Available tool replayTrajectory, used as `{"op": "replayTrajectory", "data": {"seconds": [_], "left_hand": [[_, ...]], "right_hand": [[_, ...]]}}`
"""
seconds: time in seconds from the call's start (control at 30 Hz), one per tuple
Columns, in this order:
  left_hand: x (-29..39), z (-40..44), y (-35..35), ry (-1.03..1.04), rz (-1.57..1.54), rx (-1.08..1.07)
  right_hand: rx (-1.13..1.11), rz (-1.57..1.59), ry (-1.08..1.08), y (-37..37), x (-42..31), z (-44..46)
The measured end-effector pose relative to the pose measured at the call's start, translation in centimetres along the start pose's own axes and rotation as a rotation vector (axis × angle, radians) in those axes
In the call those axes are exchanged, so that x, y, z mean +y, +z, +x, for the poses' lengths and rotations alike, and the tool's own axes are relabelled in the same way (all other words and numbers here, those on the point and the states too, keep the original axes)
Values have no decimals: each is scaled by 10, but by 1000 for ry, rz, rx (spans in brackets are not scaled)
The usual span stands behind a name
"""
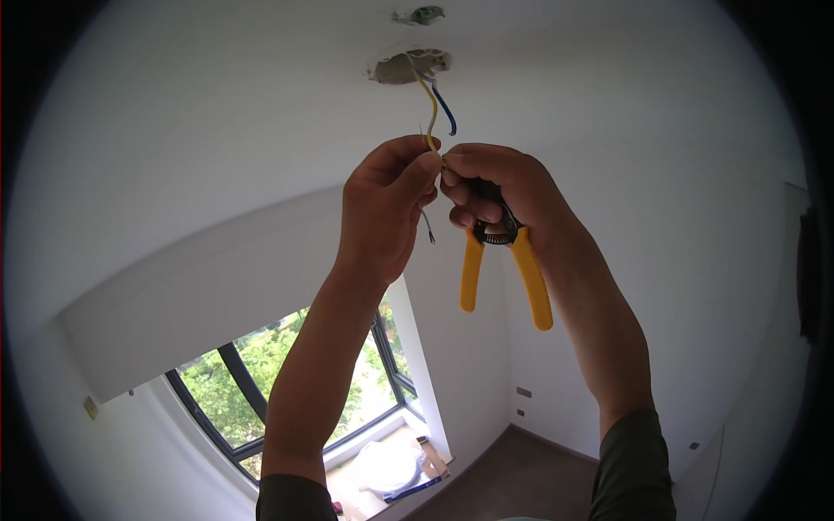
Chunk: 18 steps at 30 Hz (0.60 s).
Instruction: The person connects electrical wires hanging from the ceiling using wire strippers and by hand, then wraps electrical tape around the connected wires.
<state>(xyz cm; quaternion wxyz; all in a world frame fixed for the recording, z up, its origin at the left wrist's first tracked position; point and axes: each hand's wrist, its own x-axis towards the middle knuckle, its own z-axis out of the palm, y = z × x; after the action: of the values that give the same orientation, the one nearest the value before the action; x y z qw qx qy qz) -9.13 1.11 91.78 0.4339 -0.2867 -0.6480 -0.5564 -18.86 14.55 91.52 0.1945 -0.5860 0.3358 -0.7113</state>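
Observation:
A yellow wire (433, 108) hangs from a round hole (393, 71) overhead. My left hand (387, 195) is closed, pinching this wire between thumb and fingers. Right beside it, my right hand (508, 178) has its thumb and index finger at the wire's lower end. Wire strippers (532, 282) with yellow handles are held in the curled fingers and palm of the same hand, handles downward and spread; their jaws are hidden. A blue wire (446, 111) dangles free just behind. Below my left hand a thin grey wire end (428, 227) sticks out.
A smaller opening (426, 14) lies beyond the round hole in the white surface. At lower left is a window (234, 382) with trees outside. On its sill sits a white plastic-wrapped bundle (391, 469). Dark floor (512, 478) shows far below, with wall sockets (523, 392) near the corner.

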Motion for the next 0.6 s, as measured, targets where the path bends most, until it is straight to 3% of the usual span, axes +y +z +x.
{"op": "replayTrajectory", "data": {"seconds": [0.03, 0.1, 0.23, 0.3, 0.33, 0.43, 0.47, 0.53, 0.6], "left_hand": [[0, -1, 0, 0, 0, 0], [2, -4, 0, -35, -11, -24], [-1, -2, -5, -22, -17, 23], [-2, 0, -8, -21, -17, -9], [-1, 0, -8, -19, -16, -9], [-1, 1, -9, -26, -7, -25], [-2, 0, -9, -32, -23, -13], [-2, 0, -8, -36, -40, -4], [-1, -2, -6, -38, -51, 6]], "right_hand": [[0, 0, 0, -2, 2, 4], [-152, 269, 196, -7, 5, 13], [-146, 198, 224, -7, 4, 8], [-46, -35, 10, -7, 9, 4], [-48, -36, 8, -5, 12, 1], [251, -338, -403, -6, 27, -4], [253, -337, -401, -7, 33, -5], [375, -761, -878, -6, 39, -6], [398, -862, -1002, -4, 39, -1]]}}
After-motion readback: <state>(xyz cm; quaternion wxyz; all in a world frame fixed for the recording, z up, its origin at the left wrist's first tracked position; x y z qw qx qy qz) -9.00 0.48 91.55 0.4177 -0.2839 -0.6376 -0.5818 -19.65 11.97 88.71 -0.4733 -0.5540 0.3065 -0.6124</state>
